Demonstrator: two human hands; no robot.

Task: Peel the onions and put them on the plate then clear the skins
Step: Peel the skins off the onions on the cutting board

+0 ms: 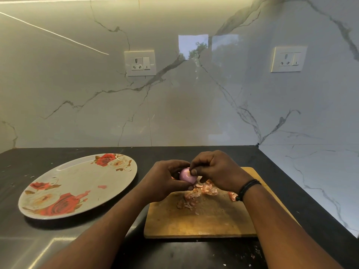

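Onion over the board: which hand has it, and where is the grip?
The left hand cups the onion from its left side and underneath. The right hand pinches at its upper right with the fingertips.

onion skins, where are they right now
In the head view the onion skins lie in a loose pile on the far part of the wooden cutting board, right of the floral plate and just below the hands.

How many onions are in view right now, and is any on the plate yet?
1. The onion is held between the left hand and right hand above the cutting board. None lies on the plate. Another could be hidden behind the hands.
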